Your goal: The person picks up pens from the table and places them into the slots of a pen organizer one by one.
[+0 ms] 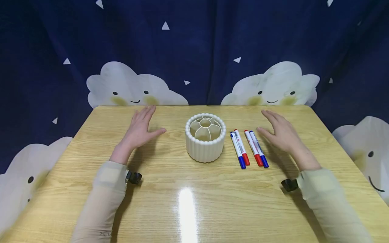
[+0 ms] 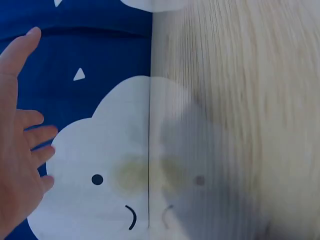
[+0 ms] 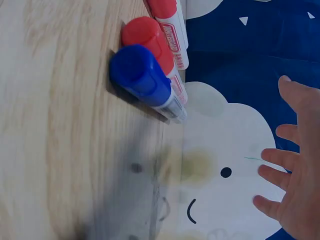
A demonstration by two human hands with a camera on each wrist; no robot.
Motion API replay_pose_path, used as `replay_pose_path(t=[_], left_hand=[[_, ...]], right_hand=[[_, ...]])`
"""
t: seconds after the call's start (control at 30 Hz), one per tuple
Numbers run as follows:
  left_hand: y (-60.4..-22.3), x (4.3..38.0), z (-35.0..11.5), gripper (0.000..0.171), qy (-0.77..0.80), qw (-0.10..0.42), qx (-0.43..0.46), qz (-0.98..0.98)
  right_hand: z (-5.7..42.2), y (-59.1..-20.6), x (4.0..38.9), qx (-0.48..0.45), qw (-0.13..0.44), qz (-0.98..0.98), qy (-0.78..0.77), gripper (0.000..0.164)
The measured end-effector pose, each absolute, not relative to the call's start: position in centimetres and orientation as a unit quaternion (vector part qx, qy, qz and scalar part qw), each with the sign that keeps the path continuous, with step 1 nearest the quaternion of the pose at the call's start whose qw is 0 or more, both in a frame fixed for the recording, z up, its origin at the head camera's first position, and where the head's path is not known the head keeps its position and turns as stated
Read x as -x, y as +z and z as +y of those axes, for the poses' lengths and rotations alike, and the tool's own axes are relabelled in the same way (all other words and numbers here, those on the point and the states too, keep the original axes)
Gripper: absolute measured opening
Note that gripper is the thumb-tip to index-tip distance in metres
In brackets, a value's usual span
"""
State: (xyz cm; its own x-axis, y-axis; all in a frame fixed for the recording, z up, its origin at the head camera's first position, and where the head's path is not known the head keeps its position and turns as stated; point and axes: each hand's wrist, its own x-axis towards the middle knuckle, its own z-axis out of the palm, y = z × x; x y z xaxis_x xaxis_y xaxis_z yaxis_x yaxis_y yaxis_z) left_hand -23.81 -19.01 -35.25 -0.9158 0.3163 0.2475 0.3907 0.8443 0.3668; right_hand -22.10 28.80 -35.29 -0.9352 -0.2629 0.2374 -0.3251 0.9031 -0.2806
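Observation:
A white round pen holder [image 1: 204, 150] with a beaded rim and flower-like dividers stands mid-table. Right of it lie several capped markers in two pairs: a blue-capped marker [image 1: 237, 148] beside a red-capped one [image 1: 242, 147], then a red-capped one [image 1: 253, 148] beside a blue-capped one [image 1: 259, 149]. My left hand [image 1: 138, 130] hovers left of the holder, fingers spread and holding nothing. Over the table right of the markers, my right hand [image 1: 281, 131] is likewise spread with nothing in it. In the right wrist view the nearest blue cap [image 3: 140, 72] shows large, apart from that hand.
The wooden table [image 1: 158, 202] ends at the back against a dark blue curtain [image 1: 194, 40] printed with clouds and triangles. A small black device [image 1: 133, 177] sits at the left cuff, and another [image 1: 289, 185] at the right cuff.

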Motion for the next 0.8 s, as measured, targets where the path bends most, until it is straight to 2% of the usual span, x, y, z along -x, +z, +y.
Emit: replay_pose_path(t=[0.27, 0.43, 0.8], left_hand=[[-35.9, 23.7, -17.3, 0.092, -0.342, 0.049, 0.191, -0.919], [-36.2, 23.8, -15.7, 0.091, -0.367, 0.028, 0.201, -0.908], [-36.6, 23.8, -13.1, 0.089, -0.43, -0.016, 0.242, -0.869]], right_hand=[[28.1, -36.3, 22.7, -0.137, 0.033, -0.964, 0.223, 0.064], [28.1, -36.8, 23.1, -0.144, 0.0, -0.965, 0.221, 0.056], [27.2, -37.9, 24.3, -0.139, -0.06, -0.969, 0.196, 0.048]])
